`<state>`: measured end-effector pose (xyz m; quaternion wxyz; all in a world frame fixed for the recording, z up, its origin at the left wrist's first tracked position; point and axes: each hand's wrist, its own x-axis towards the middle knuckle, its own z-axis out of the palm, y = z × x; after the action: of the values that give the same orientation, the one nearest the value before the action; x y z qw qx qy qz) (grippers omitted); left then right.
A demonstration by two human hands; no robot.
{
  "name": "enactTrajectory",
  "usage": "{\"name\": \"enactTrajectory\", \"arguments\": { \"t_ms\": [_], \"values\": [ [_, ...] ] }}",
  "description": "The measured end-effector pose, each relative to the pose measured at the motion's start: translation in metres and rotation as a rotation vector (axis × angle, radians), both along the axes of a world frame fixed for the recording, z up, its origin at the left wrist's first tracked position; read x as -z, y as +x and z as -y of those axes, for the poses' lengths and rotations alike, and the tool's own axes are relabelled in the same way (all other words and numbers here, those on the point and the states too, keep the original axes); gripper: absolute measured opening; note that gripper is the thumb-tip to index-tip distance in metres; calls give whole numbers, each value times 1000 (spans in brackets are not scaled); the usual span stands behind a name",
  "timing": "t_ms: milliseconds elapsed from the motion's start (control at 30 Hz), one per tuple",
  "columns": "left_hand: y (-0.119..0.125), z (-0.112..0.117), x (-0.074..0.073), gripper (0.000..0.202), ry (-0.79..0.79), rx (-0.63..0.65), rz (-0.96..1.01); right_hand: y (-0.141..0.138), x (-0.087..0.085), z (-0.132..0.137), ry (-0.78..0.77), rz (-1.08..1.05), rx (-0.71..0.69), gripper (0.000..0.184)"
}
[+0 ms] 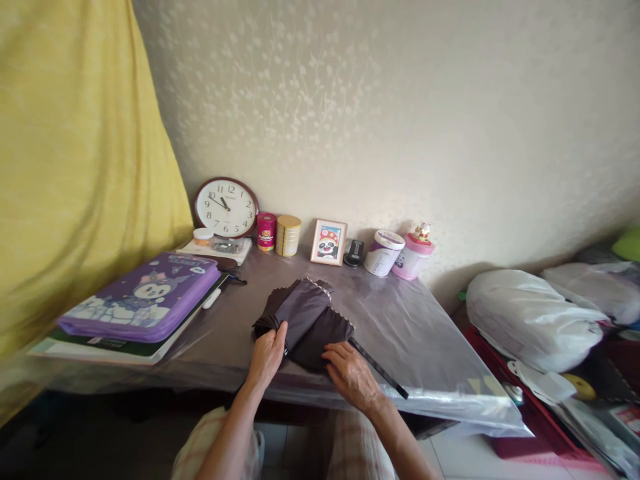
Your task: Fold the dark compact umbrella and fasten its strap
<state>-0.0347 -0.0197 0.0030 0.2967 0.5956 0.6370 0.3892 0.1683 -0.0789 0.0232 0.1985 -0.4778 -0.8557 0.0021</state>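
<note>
A dark folding umbrella (305, 313), its canopy in loose pleats with a checked edge, lies at the front of the table. My left hand (269, 353) is closed around its near left part, thumb on top of the fabric. At the right flap of the canopy, my right hand (351, 375) pinches the near edge, fingers bent and pressed together. A black strap (381, 371) trails from the umbrella toward the table's front edge, to the right of my right hand. The umbrella's shaft and handle are hidden.
A purple zip case (145, 297) lies on books at the left. Along the wall stand a clock (227, 207), a pink can (267, 232), a yellow can (288, 236), a picture frame (329, 242) and two tubs (384, 253). White bags (533, 317) sit right of the plastic-covered table (400, 320).
</note>
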Motion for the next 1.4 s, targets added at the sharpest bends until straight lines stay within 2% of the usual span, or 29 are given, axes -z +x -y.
{"name": "enactTrajectory", "arguments": {
  "t_ms": [433, 533, 633, 933, 1200, 1400],
  "values": [
    [1, -2, 4, 49, -4, -11, 1, 17, 15, -20, 74, 29, 230, 34],
    [1, -2, 5, 48, 0, -18, -6, 20, 14, -28, 67, -14, 265, 37],
    [1, -2, 5, 47, -3, -28, -7, 21, 10, -35, 36, -102, 283, 32],
    [0, -2, 5, 44, 4, -19, 6, 10, -15, -68, -14, -428, 96, 18],
    [-1, 4, -1, 49, 3, 51, 74, -7, -30, -95, 8, -376, 25, 14],
    [-1, 6, -4, 53, -24, 97, -46, -22, -34, -114, 17, -314, 4, 14]
  ]
}}
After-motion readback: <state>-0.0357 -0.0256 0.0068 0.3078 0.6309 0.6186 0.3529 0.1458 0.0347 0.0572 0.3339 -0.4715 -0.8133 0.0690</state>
